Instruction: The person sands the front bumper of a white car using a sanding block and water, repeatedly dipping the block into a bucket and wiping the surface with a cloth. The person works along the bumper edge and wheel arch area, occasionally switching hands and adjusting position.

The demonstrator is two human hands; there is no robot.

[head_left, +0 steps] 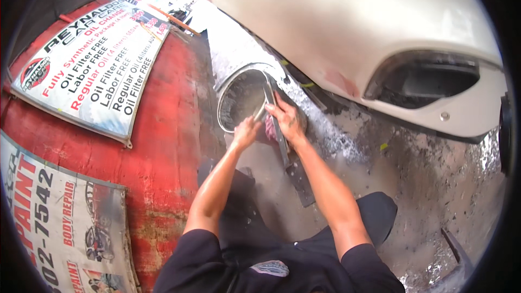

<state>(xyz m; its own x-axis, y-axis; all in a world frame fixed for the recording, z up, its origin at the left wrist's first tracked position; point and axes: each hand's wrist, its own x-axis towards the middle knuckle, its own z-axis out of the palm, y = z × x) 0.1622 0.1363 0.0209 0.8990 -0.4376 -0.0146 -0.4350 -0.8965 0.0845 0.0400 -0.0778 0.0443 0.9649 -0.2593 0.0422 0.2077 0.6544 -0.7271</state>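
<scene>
Both of your hands meet at the middle of the frame, over the near rim of a round metal basin [239,100] of grey water. Your left hand [247,132] is curled shut around a pink cloth [269,128]; your right hand [286,119] grips a long dark strip [282,141] that slants toward the lower middle. A white car bumper [353,27] fills the upper right.

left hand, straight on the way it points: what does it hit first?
Probably the metal bucket: the left hand points up and away at its rim, beside the right hand and the long dark strip. Depth is unclear.
</scene>
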